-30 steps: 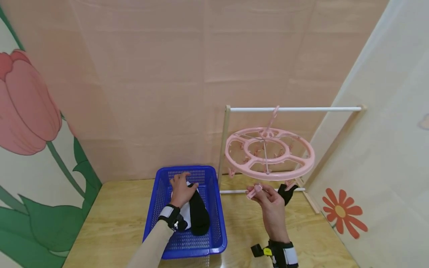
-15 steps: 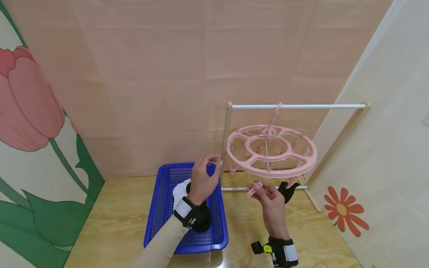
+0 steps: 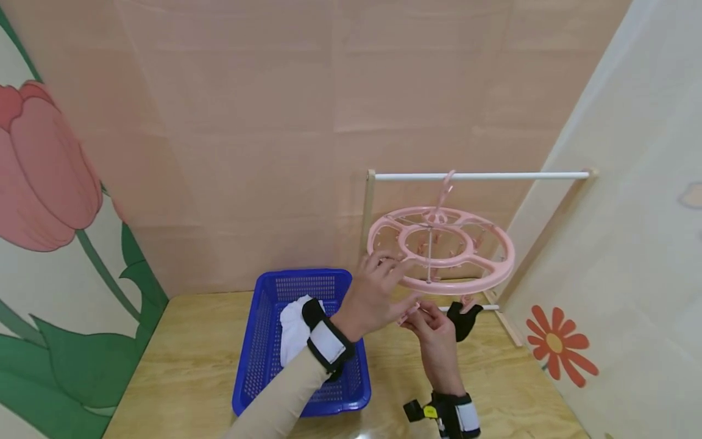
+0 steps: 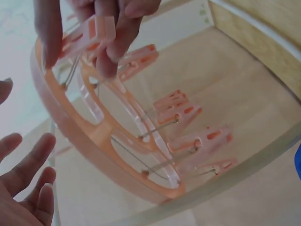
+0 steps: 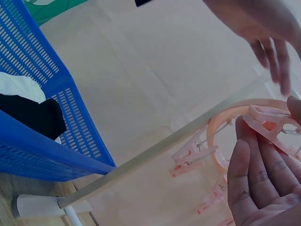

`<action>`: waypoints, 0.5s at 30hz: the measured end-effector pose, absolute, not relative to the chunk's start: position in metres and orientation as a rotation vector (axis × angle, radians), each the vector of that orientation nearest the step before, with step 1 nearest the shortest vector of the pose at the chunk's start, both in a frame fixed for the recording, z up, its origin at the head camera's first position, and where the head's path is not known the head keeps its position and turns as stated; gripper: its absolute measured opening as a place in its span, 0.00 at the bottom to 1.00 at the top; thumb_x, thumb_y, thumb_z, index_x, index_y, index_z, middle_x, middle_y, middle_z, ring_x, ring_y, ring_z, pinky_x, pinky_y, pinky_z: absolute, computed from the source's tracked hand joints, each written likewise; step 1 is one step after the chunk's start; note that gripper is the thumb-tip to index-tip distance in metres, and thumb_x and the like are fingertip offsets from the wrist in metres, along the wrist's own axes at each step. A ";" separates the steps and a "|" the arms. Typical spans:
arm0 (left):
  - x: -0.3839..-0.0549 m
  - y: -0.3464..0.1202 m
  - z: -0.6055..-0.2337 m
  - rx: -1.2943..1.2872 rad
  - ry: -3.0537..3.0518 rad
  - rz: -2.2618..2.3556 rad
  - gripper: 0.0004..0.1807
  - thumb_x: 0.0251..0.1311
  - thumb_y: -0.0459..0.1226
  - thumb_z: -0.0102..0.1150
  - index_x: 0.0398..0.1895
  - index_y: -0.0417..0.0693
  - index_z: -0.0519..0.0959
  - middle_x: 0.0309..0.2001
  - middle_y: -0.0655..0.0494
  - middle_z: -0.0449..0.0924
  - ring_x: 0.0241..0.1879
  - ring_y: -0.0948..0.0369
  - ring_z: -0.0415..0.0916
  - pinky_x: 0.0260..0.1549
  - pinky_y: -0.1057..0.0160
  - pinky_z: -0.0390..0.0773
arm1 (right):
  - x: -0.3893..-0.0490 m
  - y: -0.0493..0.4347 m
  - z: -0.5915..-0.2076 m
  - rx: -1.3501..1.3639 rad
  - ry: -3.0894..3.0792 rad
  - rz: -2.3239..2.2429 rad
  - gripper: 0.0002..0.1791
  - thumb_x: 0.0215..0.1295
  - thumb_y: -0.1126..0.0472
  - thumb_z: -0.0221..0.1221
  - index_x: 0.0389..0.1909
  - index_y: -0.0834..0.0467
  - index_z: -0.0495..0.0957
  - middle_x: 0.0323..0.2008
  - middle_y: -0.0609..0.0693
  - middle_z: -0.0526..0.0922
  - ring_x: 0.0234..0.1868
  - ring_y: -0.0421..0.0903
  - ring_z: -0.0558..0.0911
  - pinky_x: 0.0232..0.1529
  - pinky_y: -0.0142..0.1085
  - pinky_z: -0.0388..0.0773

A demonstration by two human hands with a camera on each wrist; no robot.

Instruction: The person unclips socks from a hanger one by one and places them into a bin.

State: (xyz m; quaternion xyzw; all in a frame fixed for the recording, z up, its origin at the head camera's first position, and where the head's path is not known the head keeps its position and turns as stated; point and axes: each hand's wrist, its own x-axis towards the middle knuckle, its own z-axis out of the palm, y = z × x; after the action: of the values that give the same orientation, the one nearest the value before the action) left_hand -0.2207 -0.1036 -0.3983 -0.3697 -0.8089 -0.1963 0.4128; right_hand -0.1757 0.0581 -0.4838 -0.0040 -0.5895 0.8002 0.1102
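My right hand [image 3: 436, 341] pinches a pink clothespin [image 5: 268, 123] that belongs to the round pink clip hanger [image 3: 439, 285]. My left hand [image 3: 373, 299] is just left of that clothespin, under the hanger's near left edge. Its fingers are spread and hold nothing in the left wrist view; whether its thumb touches the clothespin cannot be told. A black sock-like piece [image 3: 465, 320] hangs from another clip behind my right hand. Inside the blue basket [image 3: 241, 366] lie a white cloth piece [image 3: 293, 329] and a black sock [image 5: 33, 117], the latter mostly hidden by my left wrist in the head view.
The hanger hooks onto a white rod [image 3: 510, 176] of a wooden-sided rack [image 3: 367, 213]. Several more clips [image 4: 181, 113] dangle beneath its ring. All stands on a wood-grain tabletop [image 3: 192, 353], with a beige backdrop [image 3: 230, 152] behind and a pale sheet at right.
From inside the basket, my left hand has lifted away without a sock and moved right to the clothespin. My right hand has kept its pinch in nearly the same place.
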 end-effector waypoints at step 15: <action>-0.206 -0.063 -0.383 -1.000 -2.205 -0.149 0.24 0.72 0.50 0.61 0.70 0.63 0.76 0.65 0.57 0.81 0.60 0.55 0.83 0.61 0.51 0.81 | -0.176 0.047 -0.482 -0.104 -1.802 2.250 0.20 0.69 0.76 0.56 0.39 0.47 0.86 0.33 0.36 0.84 0.36 0.35 0.79 0.41 0.30 0.78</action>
State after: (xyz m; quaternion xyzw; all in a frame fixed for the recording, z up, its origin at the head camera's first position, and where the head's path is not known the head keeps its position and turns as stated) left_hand -0.2060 -0.0630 -0.3833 -0.3861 -0.8515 -0.0576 0.3501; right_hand -0.1756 0.0471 -0.4820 -0.0357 -0.6195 0.7736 0.1282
